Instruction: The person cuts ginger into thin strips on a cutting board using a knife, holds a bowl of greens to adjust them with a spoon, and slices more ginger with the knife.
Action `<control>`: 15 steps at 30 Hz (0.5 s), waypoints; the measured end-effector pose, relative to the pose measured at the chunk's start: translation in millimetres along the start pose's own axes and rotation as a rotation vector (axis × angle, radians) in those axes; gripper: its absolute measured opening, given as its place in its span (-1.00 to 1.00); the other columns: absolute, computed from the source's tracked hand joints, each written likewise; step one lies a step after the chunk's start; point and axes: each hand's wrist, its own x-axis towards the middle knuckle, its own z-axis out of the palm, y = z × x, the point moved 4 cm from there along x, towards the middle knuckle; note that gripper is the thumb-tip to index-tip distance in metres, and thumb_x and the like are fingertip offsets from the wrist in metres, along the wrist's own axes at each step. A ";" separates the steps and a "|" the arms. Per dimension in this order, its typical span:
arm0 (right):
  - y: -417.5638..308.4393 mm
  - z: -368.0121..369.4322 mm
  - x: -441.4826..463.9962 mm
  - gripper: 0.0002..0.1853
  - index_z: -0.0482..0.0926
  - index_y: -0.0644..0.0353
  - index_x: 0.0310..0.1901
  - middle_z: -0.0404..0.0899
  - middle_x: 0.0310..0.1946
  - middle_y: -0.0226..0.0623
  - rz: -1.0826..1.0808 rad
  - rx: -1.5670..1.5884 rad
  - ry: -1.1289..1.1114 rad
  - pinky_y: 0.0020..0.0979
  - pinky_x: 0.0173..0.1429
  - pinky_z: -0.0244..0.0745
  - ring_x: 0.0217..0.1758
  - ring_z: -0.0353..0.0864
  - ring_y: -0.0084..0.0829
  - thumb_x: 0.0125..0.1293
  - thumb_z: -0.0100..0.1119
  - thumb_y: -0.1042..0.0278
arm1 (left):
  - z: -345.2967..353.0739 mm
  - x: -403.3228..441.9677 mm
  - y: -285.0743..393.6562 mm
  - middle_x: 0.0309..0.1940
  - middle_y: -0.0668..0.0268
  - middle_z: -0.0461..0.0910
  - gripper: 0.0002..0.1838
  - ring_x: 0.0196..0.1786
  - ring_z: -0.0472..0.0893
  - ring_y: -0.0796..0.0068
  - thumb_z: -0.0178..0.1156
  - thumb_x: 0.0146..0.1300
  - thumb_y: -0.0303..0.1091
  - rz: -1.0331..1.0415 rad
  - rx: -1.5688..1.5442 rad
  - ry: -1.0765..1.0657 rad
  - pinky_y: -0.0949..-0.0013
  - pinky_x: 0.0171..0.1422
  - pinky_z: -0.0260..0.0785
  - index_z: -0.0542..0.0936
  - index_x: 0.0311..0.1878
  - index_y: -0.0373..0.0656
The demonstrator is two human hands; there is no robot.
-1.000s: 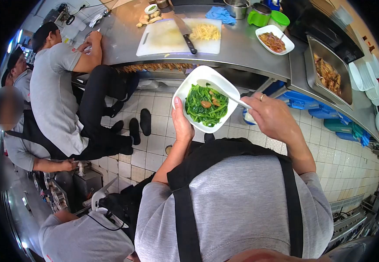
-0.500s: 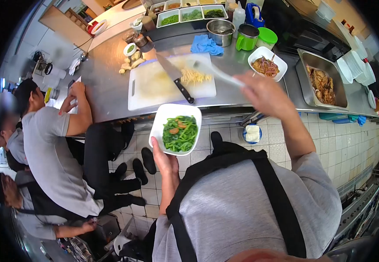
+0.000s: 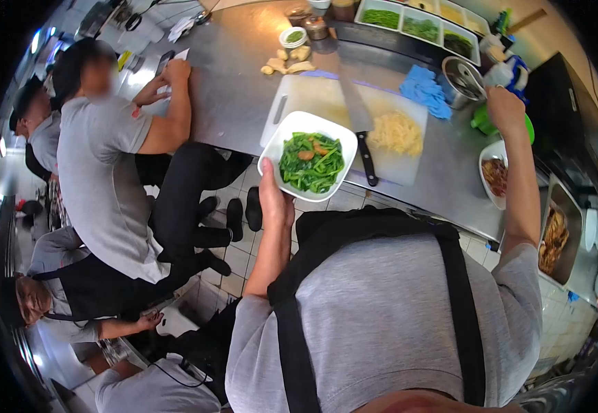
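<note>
My left hand grips the near-left side of a white square bowl. Cooked leafy greens with a few brown pieces lie in it. The bowl is held in front of a white cutting board. My right hand is closed beside a metal pot, with a spoon reaching from the fingers into the pot; its handle is mostly hidden. On the board are a kitchen knife and a heap of pale yellow shreds.
A blue cloth lies by the pot. Ginger pieces sit behind the board. A white dish of brown food and a metal tray of meat stand right. At left, a co-worker leans on the counter.
My right hand has moved with the spoon from above the board to the pot. The bowl of greens is now over the board's near edge. The view has turned left.
</note>
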 end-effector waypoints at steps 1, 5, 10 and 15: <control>2.2 15.0 15.6 -0.78 0.55 0.18 -0.10 0.60 -0.20 -0.06 -0.007 -0.028 -0.009 -0.05 -0.20 0.57 -0.21 0.68 -0.07 0.30 -0.04 0.39 | 3.0 7.5 4.3 0.14 0.10 0.50 -0.33 0.13 0.56 0.28 -0.10 0.44 0.14 0.016 0.009 -0.027 0.18 0.09 0.48 0.32 0.29 -0.31; -33.3 -36.7 1.1 -0.79 0.61 0.13 -0.11 0.61 -0.16 -0.13 -0.011 0.034 0.389 -0.05 -0.15 0.54 -0.16 0.67 -0.09 0.26 0.14 0.29 | 4.4 41.3 18.3 0.11 0.08 0.51 -0.33 0.06 0.60 0.30 -0.11 0.44 0.14 -0.007 0.023 -0.051 0.23 -0.03 0.54 0.31 0.29 -0.32; -104.3 -52.3 -19.0 -0.71 0.61 0.08 -0.01 0.58 -0.07 -0.14 0.003 0.554 0.287 -0.07 0.03 0.49 -0.04 0.61 -0.06 0.22 0.23 0.29 | -5.9 100.0 31.7 0.10 0.08 0.52 -0.34 0.06 0.59 0.30 -0.12 0.45 0.13 -0.058 0.107 -0.151 0.26 0.02 0.52 0.34 0.26 -0.35; -183.2 -28.5 -5.5 -0.75 0.60 0.16 -0.06 0.57 -0.09 -0.05 -0.001 0.588 0.106 -0.10 0.00 0.50 -0.07 0.59 -0.01 0.25 0.17 0.34 | -12.3 155.3 42.8 0.12 0.06 0.51 -0.36 0.13 0.55 0.30 -0.14 0.47 0.09 -0.128 0.101 -0.296 0.27 0.22 0.38 0.36 0.24 -0.38</control>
